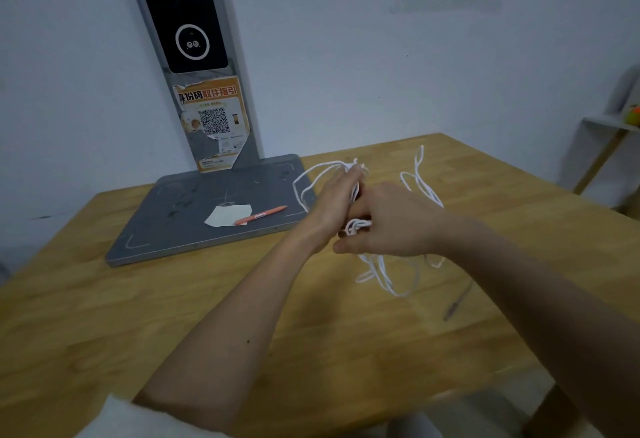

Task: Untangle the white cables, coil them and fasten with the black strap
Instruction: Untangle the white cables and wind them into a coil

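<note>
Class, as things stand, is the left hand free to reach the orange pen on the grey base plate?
Probably not yet: the left hand grips the white cables, though nothing blocks the way to the orange pen.

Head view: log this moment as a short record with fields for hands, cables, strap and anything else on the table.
left hand: left hand grips a bundle of white cables
right hand: right hand closes on the same bundle from the right
cables: part bunched between the hands, loose loops trailing on the wooden table
black strap: cannot tell, only a dark sliver shows between the hands
other: orange pen and paper scrap on the grey scanner base
</note>
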